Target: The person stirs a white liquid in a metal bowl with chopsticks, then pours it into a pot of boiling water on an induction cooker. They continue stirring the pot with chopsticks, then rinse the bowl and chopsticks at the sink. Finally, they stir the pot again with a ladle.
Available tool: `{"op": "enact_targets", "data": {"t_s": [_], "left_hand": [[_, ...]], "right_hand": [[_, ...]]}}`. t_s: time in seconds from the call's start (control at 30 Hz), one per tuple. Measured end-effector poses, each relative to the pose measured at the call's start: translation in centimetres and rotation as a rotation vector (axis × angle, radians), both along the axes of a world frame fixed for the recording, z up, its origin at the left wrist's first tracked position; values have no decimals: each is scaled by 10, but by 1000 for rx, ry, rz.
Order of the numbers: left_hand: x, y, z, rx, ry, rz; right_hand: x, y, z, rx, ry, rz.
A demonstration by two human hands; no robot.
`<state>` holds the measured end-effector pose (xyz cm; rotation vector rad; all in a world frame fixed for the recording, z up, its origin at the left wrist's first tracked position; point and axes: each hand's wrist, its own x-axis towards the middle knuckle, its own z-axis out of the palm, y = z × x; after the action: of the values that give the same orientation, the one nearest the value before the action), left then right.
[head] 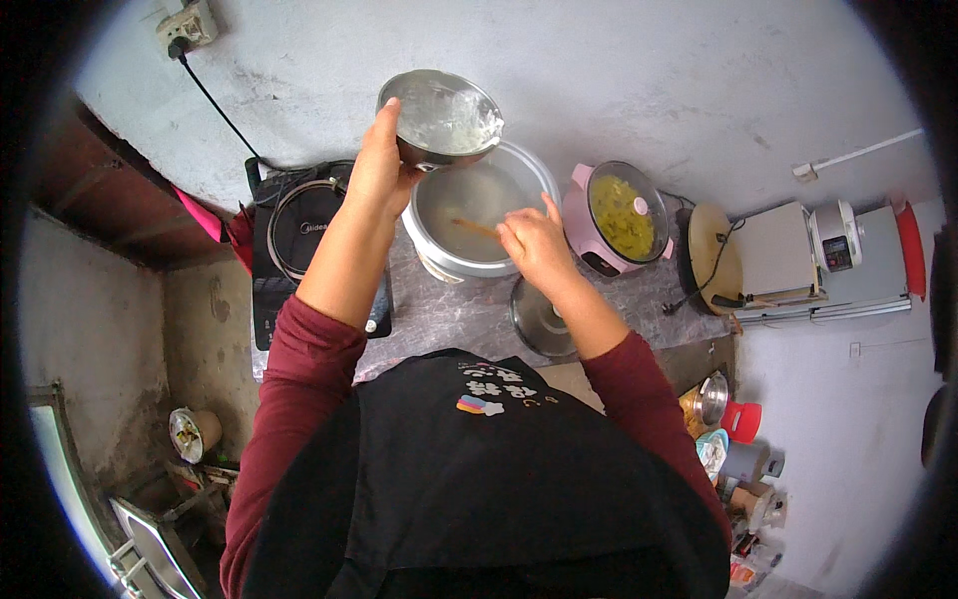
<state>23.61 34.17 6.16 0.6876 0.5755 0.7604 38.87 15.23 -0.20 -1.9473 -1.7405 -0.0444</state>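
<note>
My left hand (385, 161) grips the rim of a metal bowl (441, 116), held tilted above the back left of a large round pot (535, 176). White, floury residue coats the bowl's inside. Between the fingers of my right hand (533, 238) is a thin wooden utensil (475, 226), perhaps chopsticks, its far end over or in the pot. Cloudy liquid (468, 198) lies in the pot, with steam or haze over it. Right of the pot stands a pink electric cooker (587, 224); yellow-green food shows through its glass lid (629, 213).
A black Midea induction cooktop (266, 299) with a coiled cable or ring on it is at the left. Below my right wrist lies a glass lid (535, 318) on the marbled counter (441, 322). A round wooden board (711, 258) and a rice cooker (834, 236) are farther right.
</note>
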Motion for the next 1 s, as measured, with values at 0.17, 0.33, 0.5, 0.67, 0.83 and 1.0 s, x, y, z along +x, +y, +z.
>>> {"op": "enact_targets", "data": {"t_s": [0.17, 0.33, 0.5, 0.67, 0.83, 1.0], "left_hand": [[-4, 8, -11, 33, 116, 43], [-6, 6, -15, 81, 49, 32], [-3, -3, -11, 63, 91, 83], [-5, 1, -20, 74, 70, 71], [-7, -4, -11, 77, 35, 47], [-9, -9, -6, 73, 63, 87]], "right_hand": [[6, -8, 5, -2, -162, -116], [-12, -25, 31, -98, -156, -28], [1, -9, 15, -30, -158, -95], [15, -22, 19, -155, -159, -94], [7, -11, 30, -250, -289, 15], [37, -2, 48, -392, -359, 6]]}}
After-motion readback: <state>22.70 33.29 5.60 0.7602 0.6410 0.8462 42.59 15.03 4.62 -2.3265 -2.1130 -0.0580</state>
